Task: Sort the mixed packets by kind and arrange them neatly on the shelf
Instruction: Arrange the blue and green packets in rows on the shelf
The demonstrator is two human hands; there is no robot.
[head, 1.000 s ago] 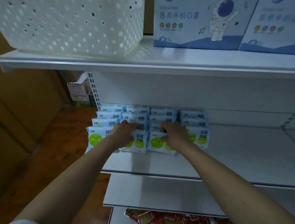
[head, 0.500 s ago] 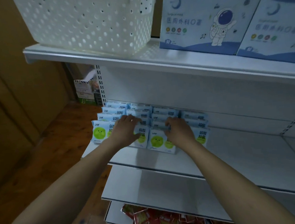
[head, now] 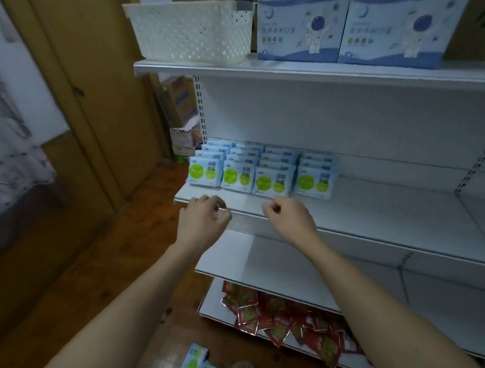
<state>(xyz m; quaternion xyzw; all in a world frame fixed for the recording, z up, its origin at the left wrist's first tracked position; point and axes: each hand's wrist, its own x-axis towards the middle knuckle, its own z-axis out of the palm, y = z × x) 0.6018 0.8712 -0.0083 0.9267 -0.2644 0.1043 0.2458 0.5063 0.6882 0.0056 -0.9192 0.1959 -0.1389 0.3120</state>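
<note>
I see the blue packets (head: 260, 167) standing in four neat rows at the left end of the middle shelf (head: 383, 200). My left hand (head: 202, 219) and right hand (head: 289, 218) hover just in front of the shelf edge, fingers loosely curled, holding nothing. On the lowest shelf, red packets (head: 291, 317) lie in a loose heap. More blue packets (head: 192, 367) lie on the floor, maybe four; the view is blurred there.

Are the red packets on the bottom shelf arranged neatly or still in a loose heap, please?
In a loose heap: the red packets lie tilted and overlapping on the bottom shelf.
</note>
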